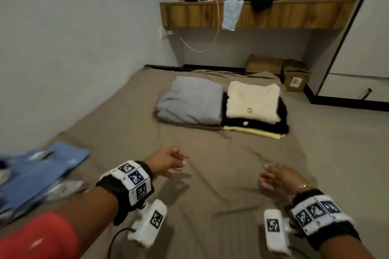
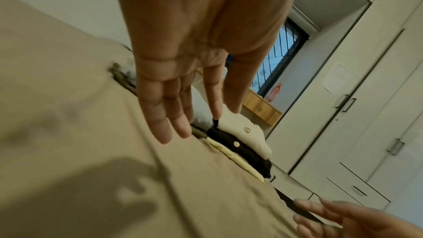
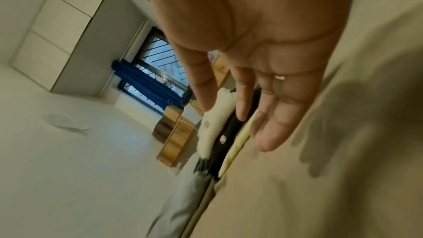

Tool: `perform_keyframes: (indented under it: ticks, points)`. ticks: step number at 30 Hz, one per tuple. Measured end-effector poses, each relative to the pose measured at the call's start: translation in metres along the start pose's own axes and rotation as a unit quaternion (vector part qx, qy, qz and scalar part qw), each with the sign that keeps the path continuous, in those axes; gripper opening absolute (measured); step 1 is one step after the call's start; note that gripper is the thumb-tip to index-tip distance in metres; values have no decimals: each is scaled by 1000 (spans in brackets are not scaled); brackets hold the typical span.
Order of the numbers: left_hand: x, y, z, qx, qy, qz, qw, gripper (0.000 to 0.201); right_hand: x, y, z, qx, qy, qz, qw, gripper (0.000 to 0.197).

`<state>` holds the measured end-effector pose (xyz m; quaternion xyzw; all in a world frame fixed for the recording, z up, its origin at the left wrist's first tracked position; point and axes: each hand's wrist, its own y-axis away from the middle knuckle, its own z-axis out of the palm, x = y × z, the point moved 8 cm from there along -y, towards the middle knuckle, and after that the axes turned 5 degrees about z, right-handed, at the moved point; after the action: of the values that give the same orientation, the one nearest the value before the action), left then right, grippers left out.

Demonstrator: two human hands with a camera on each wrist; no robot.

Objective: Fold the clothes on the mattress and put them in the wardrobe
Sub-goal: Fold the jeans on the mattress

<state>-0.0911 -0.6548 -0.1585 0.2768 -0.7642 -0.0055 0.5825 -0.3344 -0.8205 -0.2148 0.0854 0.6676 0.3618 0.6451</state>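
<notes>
Fingers [image 2: 160, 115] spread loose on both hands, holding nothing over the mattress [image 1: 231, 174]. Folding looks mostly done, so you'd grab the cream-topped stack [image 1: 252, 101] next, scooping from underneath.

left hand [image 1: 168, 161], right hand [image 1: 280, 178], both empty, fingers extended

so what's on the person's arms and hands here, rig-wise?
Each wrist carries a black strap with a band of white tiles printed with black square markers, plus a white box-shaped camera unit hanging below it with its own marker. A dark cable trails from the left unit. The left hand is bare; the right hand has a ring and a thin gold-coloured bracelet. A red sleeve covers the left upper arm.
</notes>
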Motion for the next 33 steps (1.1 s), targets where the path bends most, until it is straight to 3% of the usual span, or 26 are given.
perform_keyframes:
  ticks: [9, 13, 16, 18, 20, 21, 23, 24, 25, 27, 29, 31, 33]
  points:
    - [-74, 247, -143, 180, 23, -16, 983, 13, 117, 154, 170, -206, 137, 16, 969, 13]
    - [-97, 340, -213, 267, 33, -5, 963, 15, 140, 210, 250, -291, 220, 4, 931, 13]
    - [-118, 400, -257, 343, -22, -6, 939, 19, 149, 246, 312, -365, 233, -6, 902, 23]
    - [-136, 430, -283, 395, -83, -12, 915, 21, 152, 267, 350, -379, 284, -48, 880, 24]
    - [-155, 451, -300, 407, -199, -68, 889, 22, 154, 291, 388, -381, 370, -131, 837, 23]
    - [-167, 455, -304, 388, -267, -103, 876, 39, 156, 304, 407, -382, 420, -188, 801, 20]
    - [-190, 456, -305, 335, -352, -140, 863, 69, 161, 333, 442, -383, 516, -305, 703, 11]
    - [-202, 455, -305, 325, -368, -153, 857, 76, 168, 344, 456, -382, 556, -340, 655, 22]
    - [-213, 454, -306, 330, -380, -160, 849, 74, 176, 353, 469, -384, 583, -357, 621, 34]
    - [-229, 451, -307, 361, -378, -166, 836, 42, 188, 368, 489, -376, 618, -385, 573, 46]
    - [-234, 450, -308, 393, -354, -156, 834, 5, 198, 375, 504, -367, 634, -406, 546, 61]
    - [-240, 455, -317, 466, -290, -134, 825, 21, 207, 372, 513, -368, 639, -399, 545, 82]
    - [-246, 469, -325, 559, -157, -114, 806, 22, 214, 368, 517, -373, 638, -389, 550, 92]
